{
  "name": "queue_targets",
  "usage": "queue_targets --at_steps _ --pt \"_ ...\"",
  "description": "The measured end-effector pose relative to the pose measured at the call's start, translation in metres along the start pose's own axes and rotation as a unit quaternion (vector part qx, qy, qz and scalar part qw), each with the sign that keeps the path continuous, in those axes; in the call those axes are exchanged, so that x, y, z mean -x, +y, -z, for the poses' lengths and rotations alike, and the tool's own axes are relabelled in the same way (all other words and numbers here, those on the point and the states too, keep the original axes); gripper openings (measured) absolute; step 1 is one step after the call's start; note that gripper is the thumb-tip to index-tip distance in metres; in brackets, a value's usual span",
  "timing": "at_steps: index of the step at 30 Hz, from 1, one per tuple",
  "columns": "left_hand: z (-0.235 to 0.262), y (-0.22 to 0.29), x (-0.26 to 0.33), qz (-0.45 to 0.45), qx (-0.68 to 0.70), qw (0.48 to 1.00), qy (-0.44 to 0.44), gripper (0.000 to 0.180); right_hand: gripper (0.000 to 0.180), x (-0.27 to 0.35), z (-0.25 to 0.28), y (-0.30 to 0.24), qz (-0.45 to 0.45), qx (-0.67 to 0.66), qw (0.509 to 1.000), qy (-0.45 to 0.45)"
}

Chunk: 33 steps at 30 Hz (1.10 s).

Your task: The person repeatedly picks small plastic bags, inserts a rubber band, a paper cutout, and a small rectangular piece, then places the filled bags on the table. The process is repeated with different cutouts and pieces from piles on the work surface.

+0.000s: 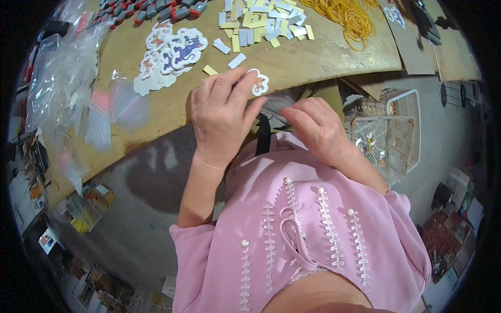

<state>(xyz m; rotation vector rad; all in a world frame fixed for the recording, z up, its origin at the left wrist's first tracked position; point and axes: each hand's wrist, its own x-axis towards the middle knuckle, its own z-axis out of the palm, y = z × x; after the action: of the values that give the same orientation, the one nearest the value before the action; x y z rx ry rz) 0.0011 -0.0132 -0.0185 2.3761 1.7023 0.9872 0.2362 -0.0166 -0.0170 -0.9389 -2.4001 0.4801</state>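
Observation:
At the table's front edge my left hand (222,107) has its fingers curled, with a small white-edged cartoon cutout (259,86) at its fingertips, an orange figure printed on it. Just to the right, my right hand (315,125) pinches a clear plastic bag (275,107), whose lower part hangs over my lap. The left thumb comes close to the bag's mouth; whether it touches is hard to make out. Beyond my left hand lies a loose pile of similar cartoon cutouts (185,48), some with a blue figure. A yellow strip (210,70) and a pale strip (237,61) rest near my left knuckles.
Clear zip bags (99,128) and a large plastic sack (68,78) cover the table's left. At the back are grey-and-red pieces (151,9), yellow and white strips (255,23), and yellow rubber bands (349,21). A white basket (386,122) with small packets stands at right.

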Motion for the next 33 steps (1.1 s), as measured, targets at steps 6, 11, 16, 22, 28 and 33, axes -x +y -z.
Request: queue_targets --at_steps 6,11,16,22,28,33 --pt "-0.006 -0.004 -0.003 -0.036 -0.013 0.998 0.043 0.031 0.027 0.016 0.009 0.008 0.085 -0.006 0.995 0.046" --pt "-0.01 -0.01 0.0 -0.03 -0.021 0.995 0.088 0.029 0.022 0.028 0.008 0.014 0.181 -0.019 0.979 0.094" --pt "0.002 -0.008 -0.007 0.003 0.054 0.995 0.086 0.03 0.023 0.029 0.008 0.013 0.148 -0.024 0.987 0.06" --pt "0.016 0.039 0.019 -0.007 0.225 0.973 0.043 0.032 0.024 0.016 0.007 0.004 0.074 -0.034 0.996 0.023" --pt "0.015 0.041 0.022 -0.046 0.107 0.993 0.03 0.026 0.024 0.009 0.01 -0.002 0.044 -0.042 0.998 0.003" --pt "0.015 0.046 0.019 -0.026 0.018 0.999 -0.024 0.011 0.021 0.008 0.0 -0.011 -0.063 -0.171 0.983 -0.01"
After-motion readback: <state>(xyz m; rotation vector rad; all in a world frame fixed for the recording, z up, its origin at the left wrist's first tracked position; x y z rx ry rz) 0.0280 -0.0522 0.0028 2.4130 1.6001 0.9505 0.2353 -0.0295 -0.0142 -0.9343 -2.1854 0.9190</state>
